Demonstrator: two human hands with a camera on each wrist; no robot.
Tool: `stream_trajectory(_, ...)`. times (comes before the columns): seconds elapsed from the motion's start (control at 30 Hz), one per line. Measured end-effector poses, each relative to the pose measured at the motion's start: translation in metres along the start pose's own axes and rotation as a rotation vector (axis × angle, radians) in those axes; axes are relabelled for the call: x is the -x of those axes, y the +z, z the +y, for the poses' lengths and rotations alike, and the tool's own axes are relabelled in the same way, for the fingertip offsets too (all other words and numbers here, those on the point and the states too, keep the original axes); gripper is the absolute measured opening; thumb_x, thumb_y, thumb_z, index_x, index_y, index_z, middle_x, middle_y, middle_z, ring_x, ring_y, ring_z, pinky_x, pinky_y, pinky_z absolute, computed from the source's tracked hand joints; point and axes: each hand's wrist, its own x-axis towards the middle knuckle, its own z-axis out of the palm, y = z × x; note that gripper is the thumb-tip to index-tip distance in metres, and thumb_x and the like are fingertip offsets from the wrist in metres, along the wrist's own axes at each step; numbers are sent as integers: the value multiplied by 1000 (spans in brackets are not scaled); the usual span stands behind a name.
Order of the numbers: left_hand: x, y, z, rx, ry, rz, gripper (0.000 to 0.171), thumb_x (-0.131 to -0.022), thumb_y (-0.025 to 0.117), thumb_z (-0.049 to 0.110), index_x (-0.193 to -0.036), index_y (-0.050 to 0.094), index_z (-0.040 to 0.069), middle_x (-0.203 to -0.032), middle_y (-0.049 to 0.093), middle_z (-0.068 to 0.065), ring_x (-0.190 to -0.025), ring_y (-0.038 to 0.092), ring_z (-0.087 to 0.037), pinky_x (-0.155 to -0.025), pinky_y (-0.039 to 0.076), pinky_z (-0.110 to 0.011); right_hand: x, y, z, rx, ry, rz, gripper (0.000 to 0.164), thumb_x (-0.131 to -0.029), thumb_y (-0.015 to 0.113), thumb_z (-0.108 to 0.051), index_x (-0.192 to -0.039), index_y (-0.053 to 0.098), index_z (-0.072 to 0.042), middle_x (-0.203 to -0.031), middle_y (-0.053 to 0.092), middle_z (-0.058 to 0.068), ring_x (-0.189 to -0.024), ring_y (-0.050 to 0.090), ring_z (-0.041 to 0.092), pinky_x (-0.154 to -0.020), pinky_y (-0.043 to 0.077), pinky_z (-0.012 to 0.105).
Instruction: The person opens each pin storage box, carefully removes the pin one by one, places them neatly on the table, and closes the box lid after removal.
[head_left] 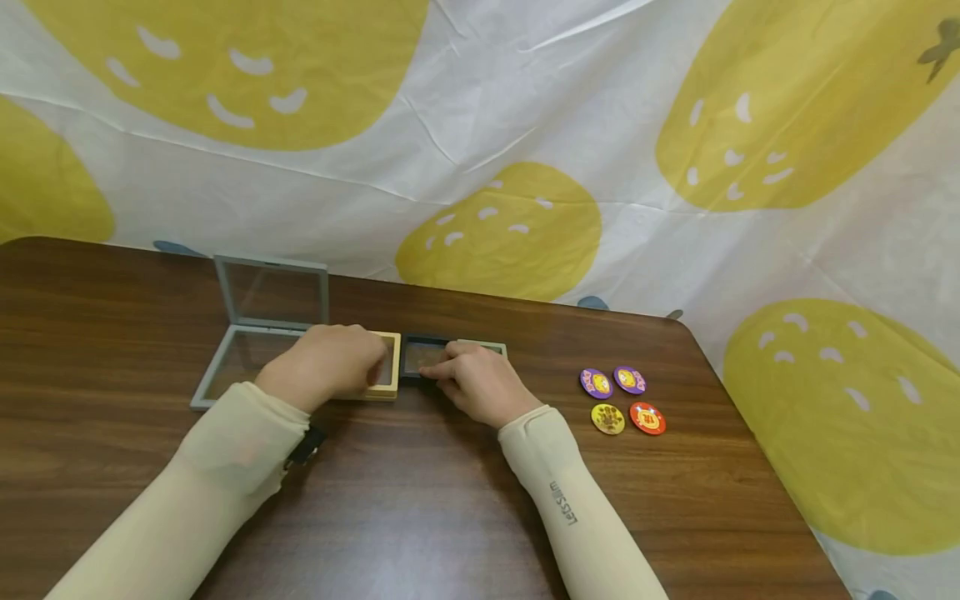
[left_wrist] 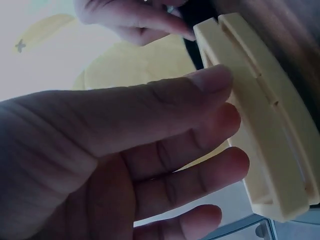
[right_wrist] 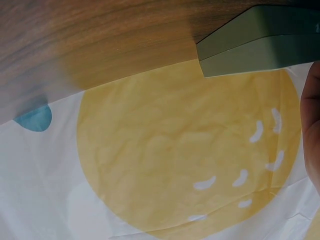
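Observation:
My left hand (head_left: 326, 362) is at a cream display frame (head_left: 393, 367). In the left wrist view its thumb and bent fingers (left_wrist: 210, 162) meet the frame's near face, and a narrow gap runs between the frame's two halves. My right hand (head_left: 480, 382) lies over a black frame (head_left: 411, 357), fingers reaching left toward the cream one. Beyond that hand is a grey-green frame (head_left: 491, 345), partly hidden by it; its corner (right_wrist: 240, 50) shows in the right wrist view. To the left, a grey-blue frame (head_left: 225, 358) stands open, its clear lid raised.
To the right lie two purple discs (head_left: 596, 383), a yellow disc (head_left: 607, 419) and a red disc (head_left: 647, 418) on the brown wooden table (head_left: 405, 517). Behind the table's far edge hangs a white cloth (head_left: 480, 108) with large yellow fruit shapes.

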Motion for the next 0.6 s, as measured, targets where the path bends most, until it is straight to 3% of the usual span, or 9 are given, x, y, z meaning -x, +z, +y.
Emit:
stream_trajectory(0.43, 4, 3, -4, 19, -17, -1, 21, -80, 59, -2, -73, 65, 17, -77, 65, 1, -67, 57, -15, -57, 46, -32, -5, -1, -3, -16, -12, 0, 25, -90, 63, -14, -112, 71, -24, -92, 65, -5, -78, 60, 8, -67, 48, 21)
stream_trajectory(0.6, -1, 5, -4, 23, -26, 14, 19, -78, 63, -1, -71, 65, 17, -77, 66, -1, -67, 57, -16, -57, 46, -34, -5, -3, -1, -13, -15, 9, 25, -90, 63, -14, -112, 71, -24, -90, 64, -5, -75, 57, 7, -65, 47, 20)
